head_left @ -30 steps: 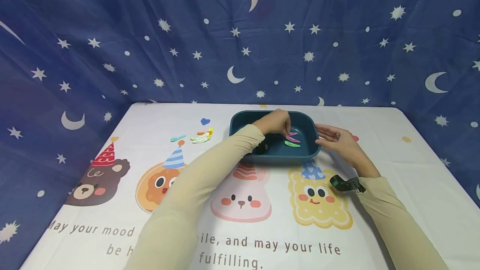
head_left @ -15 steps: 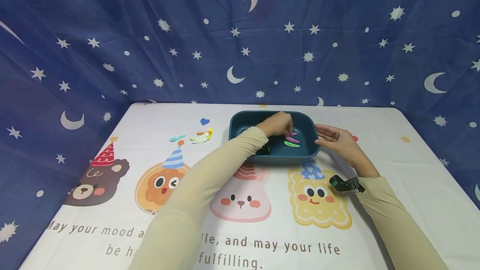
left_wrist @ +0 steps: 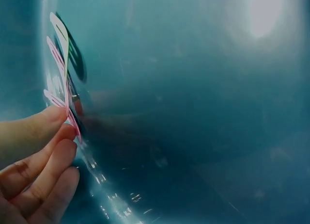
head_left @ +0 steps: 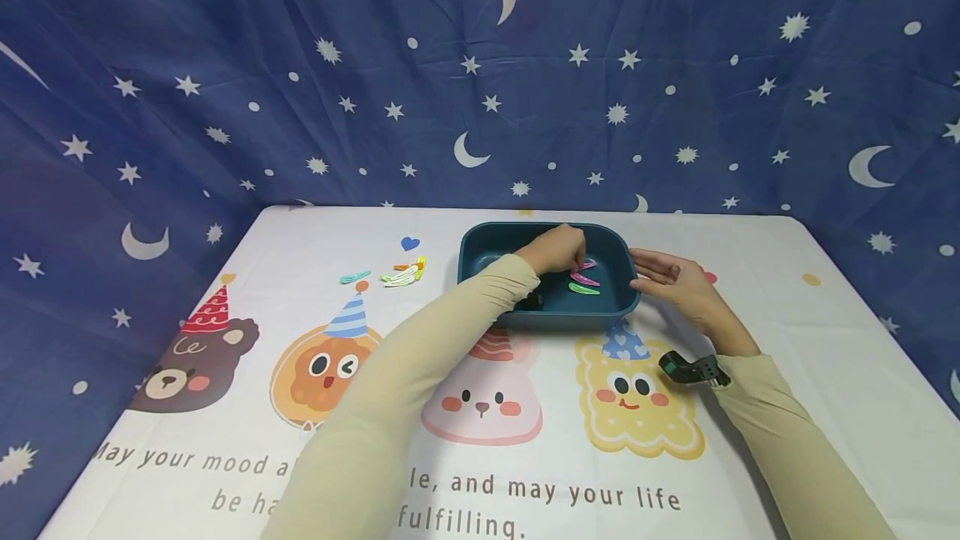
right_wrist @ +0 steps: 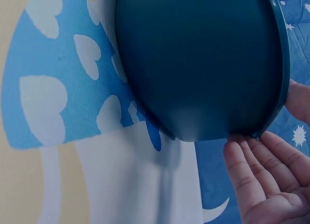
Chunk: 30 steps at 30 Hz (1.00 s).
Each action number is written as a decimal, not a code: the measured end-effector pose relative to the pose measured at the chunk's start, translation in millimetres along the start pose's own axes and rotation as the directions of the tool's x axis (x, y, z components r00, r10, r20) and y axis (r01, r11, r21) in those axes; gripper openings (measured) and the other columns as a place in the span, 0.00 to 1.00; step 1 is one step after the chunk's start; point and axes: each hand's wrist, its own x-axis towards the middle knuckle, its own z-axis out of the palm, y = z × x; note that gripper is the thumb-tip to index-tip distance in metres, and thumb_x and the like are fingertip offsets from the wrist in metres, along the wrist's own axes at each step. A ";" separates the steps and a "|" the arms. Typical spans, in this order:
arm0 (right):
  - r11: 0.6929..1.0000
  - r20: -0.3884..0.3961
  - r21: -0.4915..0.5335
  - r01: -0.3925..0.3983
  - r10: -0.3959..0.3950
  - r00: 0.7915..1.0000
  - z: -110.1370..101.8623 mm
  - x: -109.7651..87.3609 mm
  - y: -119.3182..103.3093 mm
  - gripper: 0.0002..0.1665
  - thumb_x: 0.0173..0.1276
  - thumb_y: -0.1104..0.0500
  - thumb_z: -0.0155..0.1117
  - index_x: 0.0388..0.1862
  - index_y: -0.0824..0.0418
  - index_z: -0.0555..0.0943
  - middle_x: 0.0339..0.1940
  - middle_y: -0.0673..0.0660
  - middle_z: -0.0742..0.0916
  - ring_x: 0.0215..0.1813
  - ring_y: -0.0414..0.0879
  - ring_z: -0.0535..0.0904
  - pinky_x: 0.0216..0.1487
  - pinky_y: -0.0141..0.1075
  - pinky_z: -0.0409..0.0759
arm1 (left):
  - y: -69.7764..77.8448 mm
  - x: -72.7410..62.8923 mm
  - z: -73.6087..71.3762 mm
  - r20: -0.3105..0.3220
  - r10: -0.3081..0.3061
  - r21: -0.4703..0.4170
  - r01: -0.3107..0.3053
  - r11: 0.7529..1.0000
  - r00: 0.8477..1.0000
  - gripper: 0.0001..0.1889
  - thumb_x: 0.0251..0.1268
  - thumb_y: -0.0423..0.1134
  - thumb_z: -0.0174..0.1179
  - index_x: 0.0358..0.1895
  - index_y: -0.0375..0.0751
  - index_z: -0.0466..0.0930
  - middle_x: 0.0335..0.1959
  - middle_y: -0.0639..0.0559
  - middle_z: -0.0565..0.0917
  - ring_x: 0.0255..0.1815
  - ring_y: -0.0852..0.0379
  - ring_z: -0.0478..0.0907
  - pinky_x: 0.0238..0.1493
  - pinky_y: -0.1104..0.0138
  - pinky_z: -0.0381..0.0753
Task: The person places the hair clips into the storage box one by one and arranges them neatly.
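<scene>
My left hand (head_left: 553, 248) reaches into a dark teal box (head_left: 562, 320). In the left wrist view its thumb and index finger pinch the lower end of a pink hair clip (left_wrist: 76, 127), close over the box floor. A second pink hair clip (head_left: 585, 279) and a green hair clip (head_left: 583, 289) lie beside it in a loose row. At the box's right end, my right hand (head_left: 684, 290) touches the outer wall with straight fingers. The right wrist view shows those fingertips (right_wrist: 237, 141) against the teal wall, the thumb near the rim.
Left of the box, on the white printed tablecloth (head_left: 765, 290), lie a light teal hair clip (head_left: 355, 277) and a small cluster of white clips (head_left: 401, 277), an orange clip (head_left: 402, 267) and a yellow clip (head_left: 422, 267). A blue starry curtain (head_left: 450, 73) hangs behind the table.
My left hand has shifted slightly to the right inside the box, and the upper pink clip has edged the same way. The right hand and the box stay in place.
</scene>
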 end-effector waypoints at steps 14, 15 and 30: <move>0.999 -0.005 -0.029 -0.021 0.021 1.000 0.4 -1.7 -1.1 0.38 0.63 0.61 0.64 0.69 0.71 0.62 0.68 0.71 0.67 0.51 0.21 0.76 0.50 0.18 0.75 | -6.6 0.4 1.9 0.074 0.080 -0.116 -0.071 0.991 0.994 0.05 0.58 0.33 0.64 0.35 0.42 0.88 0.37 0.52 0.87 0.39 0.61 0.82 0.43 0.73 0.79; 0.999 -0.004 -0.029 -0.020 0.020 1.000 0.4 -1.7 -0.9 0.38 0.63 0.61 0.64 0.69 0.71 0.62 0.68 0.71 0.67 0.51 0.21 0.76 0.50 0.18 0.75 | -6.9 0.7 2.5 0.079 0.086 -0.105 -0.078 0.991 0.993 0.05 0.58 0.33 0.64 0.35 0.42 0.88 0.37 0.52 0.87 0.40 0.61 0.81 0.44 0.73 0.79; 0.998 -0.009 -0.061 -0.032 0.032 0.999 0.5 -1.2 -2.0 0.39 0.63 0.58 0.65 0.69 0.69 0.62 0.68 0.69 0.69 0.52 0.22 0.75 0.50 0.18 0.74 | -3.8 -0.5 2.2 0.044 0.051 -0.043 -0.049 0.998 0.998 0.05 0.59 0.33 0.63 0.35 0.41 0.88 0.37 0.51 0.88 0.39 0.59 0.82 0.45 0.72 0.80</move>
